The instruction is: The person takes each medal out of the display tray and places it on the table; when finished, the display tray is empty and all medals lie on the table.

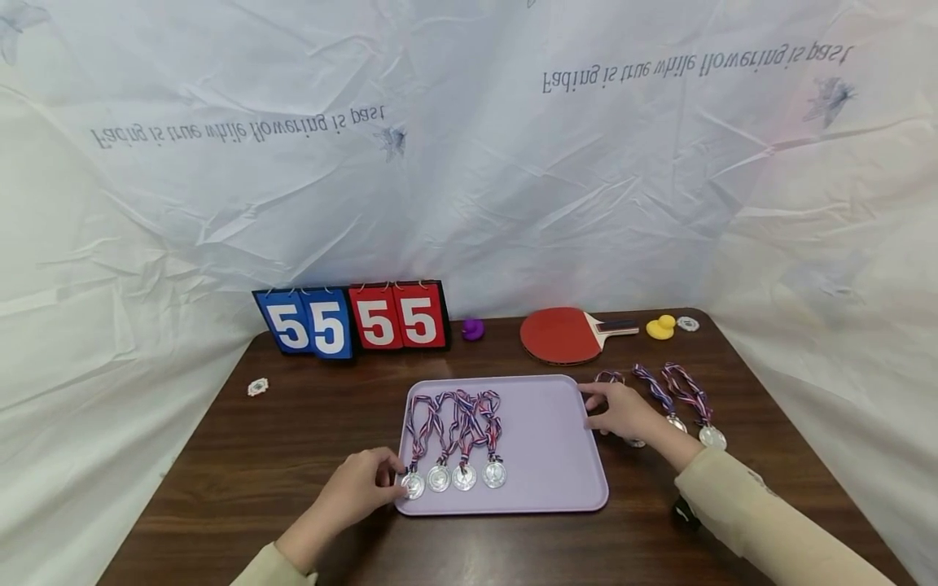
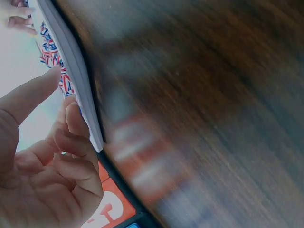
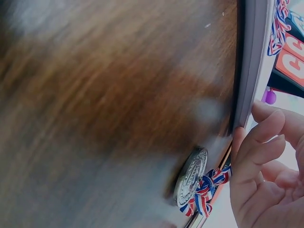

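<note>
A lilac tray (image 1: 550,456) lies on the dark wooden table. Several silver medals (image 1: 465,476) with red, white and blue ribbons (image 1: 463,419) stand in a row on its left half. At the tray's left rim, my left hand (image 1: 361,486) holds the edge beside the leftmost medal (image 1: 413,486); in the left wrist view its thumb (image 2: 35,90) reaches over the rim and the other fingers curl. Across from it, my right hand (image 1: 623,409) grips the right rim, its fingers (image 3: 266,123) right at the edge in the right wrist view.
Three more medals, one (image 1: 712,438) farthest right, lie by my right hand, partly covered. Along the back stand a flip scoreboard (image 1: 352,320), a purple duck (image 1: 472,329), a red table tennis bat (image 1: 560,335) and a yellow duck (image 1: 661,327). A white token (image 1: 258,387) lies left.
</note>
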Available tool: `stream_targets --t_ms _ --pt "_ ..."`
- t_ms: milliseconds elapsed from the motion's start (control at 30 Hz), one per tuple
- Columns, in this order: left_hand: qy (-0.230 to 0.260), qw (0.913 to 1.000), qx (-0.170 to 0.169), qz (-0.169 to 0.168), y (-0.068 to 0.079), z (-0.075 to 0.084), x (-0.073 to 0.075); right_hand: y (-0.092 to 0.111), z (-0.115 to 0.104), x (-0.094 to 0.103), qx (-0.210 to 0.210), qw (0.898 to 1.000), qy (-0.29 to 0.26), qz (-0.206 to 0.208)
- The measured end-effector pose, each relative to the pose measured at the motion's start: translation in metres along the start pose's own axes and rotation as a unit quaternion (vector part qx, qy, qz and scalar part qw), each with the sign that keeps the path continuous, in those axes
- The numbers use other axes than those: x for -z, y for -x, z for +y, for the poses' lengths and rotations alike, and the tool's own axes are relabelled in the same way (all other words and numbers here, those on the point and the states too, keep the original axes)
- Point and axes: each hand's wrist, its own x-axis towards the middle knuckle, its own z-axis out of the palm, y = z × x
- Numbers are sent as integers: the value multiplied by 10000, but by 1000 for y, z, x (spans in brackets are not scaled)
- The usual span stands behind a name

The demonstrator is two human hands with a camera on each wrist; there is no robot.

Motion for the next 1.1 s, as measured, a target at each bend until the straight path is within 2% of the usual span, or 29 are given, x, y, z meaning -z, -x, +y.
stream_targets --t_ms 200,333,467,767,1100 --pt "-196 9996 209 33 -5 -2 -3 0 0 0 23 10000 22 4" --pt "-408 9986 327 -89 -7 -1 -5 -1 1 -1 -13 10000 29 2" --pt "-556 9977 320 -217 -6 1 -7 -1 1 -1 -58 10000 7 -8" --pt "-728 9968 222 -226 -7 5 -8 1 1 1 -59 10000 -11 -39" --pt "-1018 9943 324 38 -7 8 -12 0 0 1 -89 9999 0 -68"
